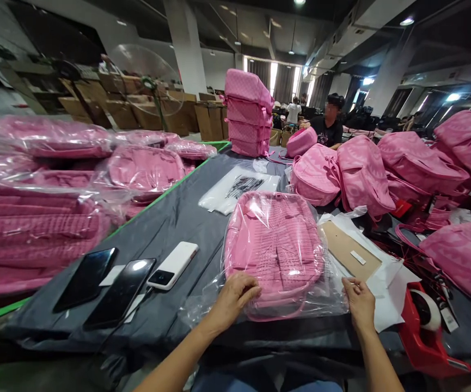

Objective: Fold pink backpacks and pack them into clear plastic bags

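A pink backpack (274, 239) lies flat on the dark-covered table in front of me, inside a clear plastic bag (331, 294). My left hand (237, 294) is at the near left of the backpack, its bent fingers and thumb closed on the plastic. At the bag's near right corner, my right hand (359, 302) pinches the loose plastic edge between thumb and fingers. The plastic spreads loose and wrinkled past the backpack's near edge and both sides.
Phones (120, 293) and a white power bank (173, 265) lie left. Bagged backpacks (145, 169) fill a green-edged area beyond. Right are brown cardboard (352, 250), a red tape dispenser (417, 337) and unbagged backpacks (364, 174). Plastic sheets (222, 190), stacked backpacks (248, 111) and a person (328, 128) are farther back.
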The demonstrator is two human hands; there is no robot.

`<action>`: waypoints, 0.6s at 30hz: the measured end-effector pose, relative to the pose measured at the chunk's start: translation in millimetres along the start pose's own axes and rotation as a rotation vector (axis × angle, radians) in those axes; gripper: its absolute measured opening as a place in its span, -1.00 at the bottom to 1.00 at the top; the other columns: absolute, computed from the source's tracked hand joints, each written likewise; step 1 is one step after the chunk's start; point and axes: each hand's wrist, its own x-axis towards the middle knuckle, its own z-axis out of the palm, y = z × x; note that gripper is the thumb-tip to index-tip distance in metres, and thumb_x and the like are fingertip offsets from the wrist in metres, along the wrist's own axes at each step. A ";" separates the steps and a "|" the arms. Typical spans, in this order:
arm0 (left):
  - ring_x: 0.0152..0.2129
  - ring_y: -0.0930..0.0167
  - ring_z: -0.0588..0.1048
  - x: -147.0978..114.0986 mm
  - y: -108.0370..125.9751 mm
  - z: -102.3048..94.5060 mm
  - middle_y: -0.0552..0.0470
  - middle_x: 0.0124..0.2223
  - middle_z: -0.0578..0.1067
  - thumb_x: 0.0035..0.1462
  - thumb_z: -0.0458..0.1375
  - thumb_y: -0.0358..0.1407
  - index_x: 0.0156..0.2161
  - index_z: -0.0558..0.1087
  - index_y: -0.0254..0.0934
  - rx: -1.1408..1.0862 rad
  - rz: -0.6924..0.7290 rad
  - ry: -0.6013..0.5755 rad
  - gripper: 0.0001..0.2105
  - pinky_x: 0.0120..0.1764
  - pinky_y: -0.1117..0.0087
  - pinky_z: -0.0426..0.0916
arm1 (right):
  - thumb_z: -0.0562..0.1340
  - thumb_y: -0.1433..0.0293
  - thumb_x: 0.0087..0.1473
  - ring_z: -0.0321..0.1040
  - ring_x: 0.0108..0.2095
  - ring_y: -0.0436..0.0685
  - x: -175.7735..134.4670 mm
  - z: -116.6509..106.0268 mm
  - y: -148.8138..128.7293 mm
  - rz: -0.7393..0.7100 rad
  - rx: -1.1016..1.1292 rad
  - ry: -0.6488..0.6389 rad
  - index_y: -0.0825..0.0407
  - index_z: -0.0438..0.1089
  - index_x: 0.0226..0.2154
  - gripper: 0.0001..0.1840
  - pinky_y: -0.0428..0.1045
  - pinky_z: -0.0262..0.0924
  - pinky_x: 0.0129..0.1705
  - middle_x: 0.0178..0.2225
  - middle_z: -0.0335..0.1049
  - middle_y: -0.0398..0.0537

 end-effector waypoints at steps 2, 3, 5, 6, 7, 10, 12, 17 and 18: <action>-0.36 0.30 0.42 -0.9 1.3 0.1 0.01 -0.39 0.54 0.25 0.09 -0.03 -0.43 0.48 -0.20 -0.010 -0.006 -0.006 -0.66 -0.20 0.29 0.26 | 0.49 -0.24 -0.59 0.05 -0.77 -0.06 2.3 -2.6 -0.9 0.071 0.049 -0.022 -0.01 0.31 -0.45 -0.19 -0.11 -0.15 -0.75 -0.67 0.32 -0.26; -0.36 0.30 0.42 -1.2 1.6 0.2 0.01 -0.39 0.54 0.25 0.10 -0.03 -0.43 0.48 -0.20 -0.015 -0.003 -0.006 -0.65 -0.21 0.29 0.25 | 0.50 -0.23 -0.60 0.04 -0.77 -0.07 2.3 -5.7 -1.4 0.083 0.071 -0.025 -0.01 0.30 -0.46 -0.20 -0.11 -0.16 -0.76 -0.67 0.33 -0.25; -0.37 0.29 0.43 -1.2 1.6 0.5 0.01 -0.40 0.53 0.24 0.11 -0.02 -0.43 0.48 -0.20 -0.027 0.012 0.000 -0.66 -0.22 0.28 0.25 | 0.51 -0.19 -0.56 0.06 -0.78 -0.07 0.9 -12.1 -2.0 0.063 0.101 -0.021 -0.01 0.31 -0.46 -0.23 -0.12 -0.16 -0.76 -0.64 0.36 -0.25; -0.37 0.29 0.43 -1.0 1.5 0.7 0.01 -0.39 0.54 0.24 0.12 -0.02 -0.43 0.48 -0.20 -0.033 0.022 0.003 -0.66 -0.22 0.28 0.26 | 0.52 -0.18 -0.54 0.07 -0.78 -0.08 -0.3 -13.6 -1.9 0.044 0.104 -0.016 -0.01 0.31 -0.46 -0.25 -0.12 -0.15 -0.76 -0.63 0.37 -0.25; -0.37 0.28 0.43 -0.8 1.4 0.7 0.01 -0.39 0.54 0.23 0.12 -0.02 -0.43 0.48 -0.20 -0.037 0.031 0.008 -0.67 -0.21 0.27 0.26 | 0.52 -0.17 -0.52 0.07 -0.79 -0.08 -1.3 -13.4 -1.4 0.030 0.100 -0.012 -0.01 0.30 -0.47 -0.26 -0.12 -0.15 -0.77 -0.63 0.38 -0.25; -0.37 0.28 0.43 -0.4 1.5 0.3 0.01 -0.39 0.53 0.22 0.12 -0.04 -0.44 0.47 -0.20 -0.051 0.043 0.008 -0.68 -0.20 0.26 0.27 | 0.51 -0.18 -0.58 0.07 -0.79 -0.08 -2.2 -3.4 1.1 0.033 0.058 -0.014 0.00 0.30 -0.52 -0.25 -0.12 -0.14 -0.77 -0.65 0.38 -0.23; -0.37 0.28 0.43 -0.6 1.2 0.1 0.01 -0.39 0.53 0.21 0.12 -0.04 -0.44 0.46 -0.20 -0.064 0.039 -0.004 -0.69 -0.20 0.27 0.27 | 0.50 -0.20 -0.63 0.14 -0.76 -0.04 -0.9 2.6 1.1 0.042 0.036 0.000 0.01 0.34 -0.53 -0.24 -0.11 -0.05 -0.75 -0.66 0.39 -0.20; -0.36 0.25 0.44 -0.3 -1.7 2.2 0.00 -0.39 0.52 0.19 0.11 -0.04 -0.45 0.47 -0.19 -0.064 0.010 0.019 -0.69 -0.22 0.26 0.28 | 0.46 -0.26 -0.55 0.43 -0.48 0.11 -9.1 -45.1 -10.3 -0.073 -0.012 0.166 0.02 0.41 -0.42 -0.19 -0.02 0.33 -0.46 -0.50 0.48 -0.14; -0.36 0.25 0.44 0.3 -1.9 2.8 -0.01 -0.39 0.52 0.19 0.11 -0.04 -0.45 0.48 -0.19 -0.057 0.004 0.032 -0.68 -0.22 0.26 0.29 | 0.46 -0.25 -0.49 0.44 -0.44 0.13 -14.4 -67.6 -13.0 -0.133 -0.067 0.213 0.02 0.44 -0.38 -0.22 -0.01 0.34 -0.42 -0.47 0.49 -0.12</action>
